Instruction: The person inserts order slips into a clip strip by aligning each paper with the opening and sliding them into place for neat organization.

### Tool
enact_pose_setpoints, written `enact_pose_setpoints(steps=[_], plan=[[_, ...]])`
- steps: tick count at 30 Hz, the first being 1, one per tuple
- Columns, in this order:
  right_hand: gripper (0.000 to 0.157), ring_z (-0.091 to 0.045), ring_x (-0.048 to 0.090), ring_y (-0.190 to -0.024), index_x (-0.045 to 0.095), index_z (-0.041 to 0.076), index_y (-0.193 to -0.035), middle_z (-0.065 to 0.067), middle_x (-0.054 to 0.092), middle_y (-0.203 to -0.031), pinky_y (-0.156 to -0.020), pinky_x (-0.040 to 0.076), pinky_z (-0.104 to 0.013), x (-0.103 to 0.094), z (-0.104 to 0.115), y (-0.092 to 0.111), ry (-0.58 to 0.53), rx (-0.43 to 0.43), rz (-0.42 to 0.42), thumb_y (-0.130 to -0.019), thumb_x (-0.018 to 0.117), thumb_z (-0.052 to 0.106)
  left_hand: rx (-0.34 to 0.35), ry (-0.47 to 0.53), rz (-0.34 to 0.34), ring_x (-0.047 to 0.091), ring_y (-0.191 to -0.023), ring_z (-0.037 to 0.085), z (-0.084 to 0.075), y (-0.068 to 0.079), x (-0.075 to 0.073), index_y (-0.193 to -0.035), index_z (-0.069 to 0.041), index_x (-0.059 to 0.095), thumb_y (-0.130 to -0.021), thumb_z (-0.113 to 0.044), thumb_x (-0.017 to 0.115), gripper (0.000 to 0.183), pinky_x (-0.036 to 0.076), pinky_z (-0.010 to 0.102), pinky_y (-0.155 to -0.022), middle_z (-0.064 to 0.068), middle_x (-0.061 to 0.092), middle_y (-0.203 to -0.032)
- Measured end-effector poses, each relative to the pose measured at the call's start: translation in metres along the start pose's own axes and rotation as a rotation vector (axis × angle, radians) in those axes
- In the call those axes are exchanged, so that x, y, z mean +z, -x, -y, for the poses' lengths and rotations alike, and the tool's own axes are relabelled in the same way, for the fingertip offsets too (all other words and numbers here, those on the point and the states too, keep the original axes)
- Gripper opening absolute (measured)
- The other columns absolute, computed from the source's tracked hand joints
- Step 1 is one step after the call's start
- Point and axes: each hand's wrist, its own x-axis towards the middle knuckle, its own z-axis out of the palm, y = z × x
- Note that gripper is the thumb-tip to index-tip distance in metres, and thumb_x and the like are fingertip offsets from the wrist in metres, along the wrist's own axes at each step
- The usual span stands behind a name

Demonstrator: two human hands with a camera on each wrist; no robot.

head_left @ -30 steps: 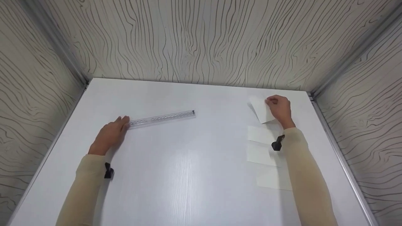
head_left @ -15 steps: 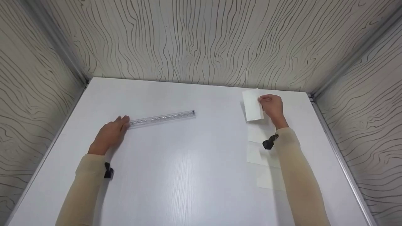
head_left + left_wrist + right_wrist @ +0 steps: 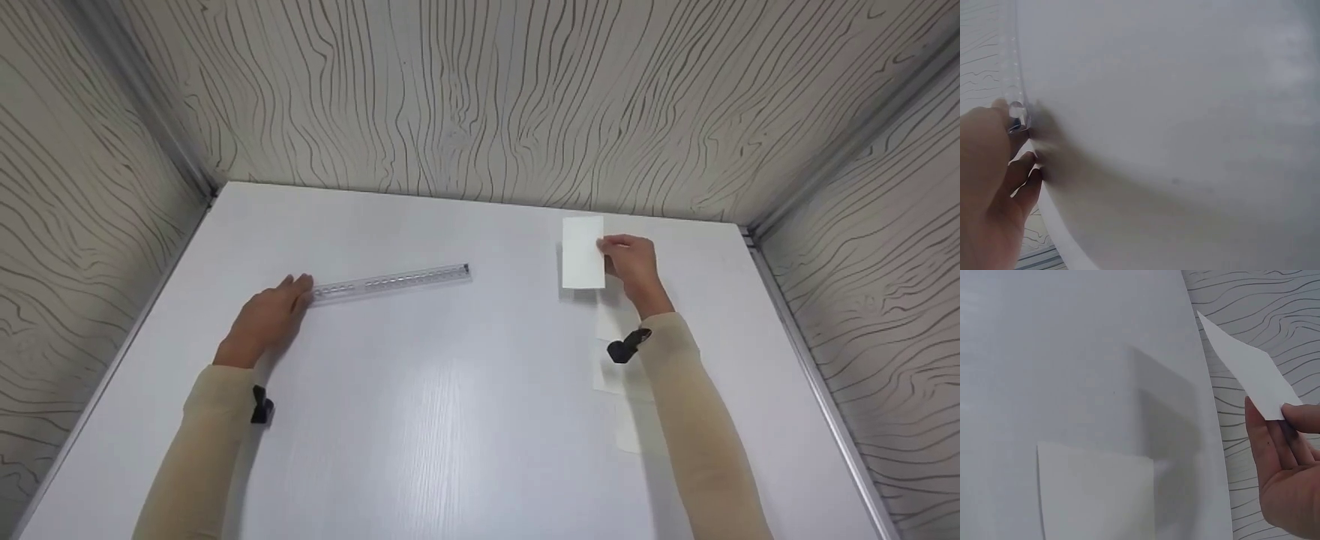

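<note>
My left hand [image 3: 266, 321] rests at the left end of a long clear plastic strip [image 3: 409, 280] with a row of round, bead-like shapes along it. In the left wrist view, the end of this strip [image 3: 1018, 115] sits between my thumb and forefinger. Near the table's back edge, my right hand [image 3: 634, 266] pinches a small white paper card [image 3: 583, 255] by its right side, thumb against fingers. The right wrist view shows this card [image 3: 1249, 374] raised off the table, casting a shadow.
Several pale paper cards [image 3: 616, 375] lie in a column on the white table [image 3: 360, 420], partly covered by my right forearm. Wood-grain panels [image 3: 450, 97] stand behind the table and at both sides.
My right hand has moved left with the card, which has turned from tilted to upright and now faces the head camera squarely. My left hand and the clear strip have stayed put.
</note>
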Motion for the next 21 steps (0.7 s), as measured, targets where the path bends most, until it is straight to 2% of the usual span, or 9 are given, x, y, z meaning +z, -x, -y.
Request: enact_pose_setpoints(steps=[5,8,12,14,21], plan=[[0.039,-0.013,0.070,-0.105,0.063,0.000,-0.139,-0.009,0.067,-0.123,-0.098,0.063,-0.028,0.010,0.000,0.004,-0.080,0.018,0.035,-0.108,0.062,0.022,0.006,-0.002,-0.004,0.036,-0.153,0.051,-0.001,0.001,-0.001,-0.166,-0.015,0.030,-0.116,-0.036,0.034,0.055,0.031,0.069,-0.127,0.024,0.033,-0.169],[0.041,-0.013,0.070,-0.108,0.061,-0.001,-0.142,-0.009,0.067,-0.126,-0.098,0.063,-0.027,0.015,-0.003,0.007,-0.121,0.025,0.065,-0.108,0.061,0.022,0.010,-0.003,-0.002,0.036,-0.152,0.053,-0.002,0.002,0.000,-0.167,-0.015,0.030,-0.116,-0.036,0.034,0.055,0.030,0.070,-0.126,0.025,0.032,-0.169],[0.044,-0.011,0.069,-0.109,0.058,-0.002,-0.145,-0.009,0.065,-0.130,-0.087,0.063,-0.017,0.024,-0.007,0.011,-0.182,0.037,0.102,-0.108,0.061,0.022,0.011,-0.003,-0.002,0.035,-0.153,0.052,-0.002,0.002,0.001,-0.167,-0.016,0.029,-0.116,-0.038,0.033,0.055,0.030,0.069,-0.127,0.024,0.031,-0.170],[0.044,-0.012,0.068,-0.111,0.058,-0.002,-0.145,-0.010,0.065,-0.131,-0.085,0.062,-0.017,0.031,-0.008,0.014,-0.216,0.056,0.115,-0.108,0.061,0.021,0.007,0.001,0.000,0.034,-0.154,0.052,-0.002,0.002,0.001,-0.167,-0.016,0.028,-0.116,-0.038,0.033,0.056,0.029,0.069,-0.127,0.024,0.031,-0.171],[0.047,-0.017,0.067,-0.123,0.056,0.001,-0.148,-0.012,0.065,-0.142,-0.097,0.061,-0.024,0.055,-0.014,0.019,-0.278,0.149,0.155,-0.106,0.064,0.021,0.034,-0.005,-0.032,0.037,-0.155,0.047,-0.002,0.004,0.002,-0.166,-0.012,0.031,-0.116,-0.037,0.033,0.055,0.032,0.066,-0.128,0.024,0.038,-0.167]])
